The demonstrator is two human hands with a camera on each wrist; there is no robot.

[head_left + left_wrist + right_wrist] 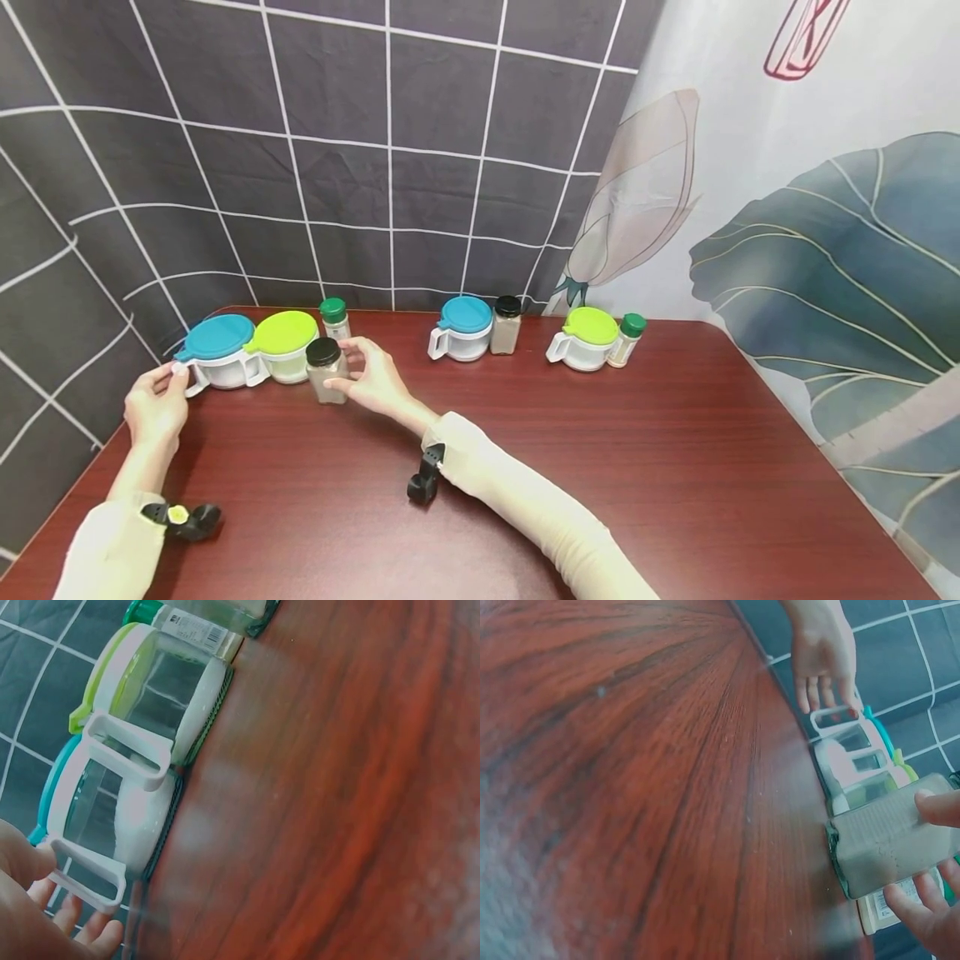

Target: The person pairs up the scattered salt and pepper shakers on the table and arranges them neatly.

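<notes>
My left hand [156, 408] is at the far left, thumb and fingers pinching the white handle of a blue-lidded seasoning jar [223, 371]. Clear walls and white contents show on that jar in the left wrist view. Against it stands a green-lidded seasoning jar [288, 365] with a similar handle. My right hand [384, 385] holds a square black-lidded spice jar [330, 385] between thumb and fingers, upright in front of a green-capped shaker [335, 321]. In the right wrist view the spice jar's base [840, 862] appears at the tabletop; contact is unclear.
Farther right on the brown table [480, 517] stand another blue-lidded jar [467, 342], a black-lidded spice jar [506, 332], a lime-lidded jar [585, 354] and a green-capped shaker [624, 346]. A grey gridded cloth [435, 100] hangs behind them.
</notes>
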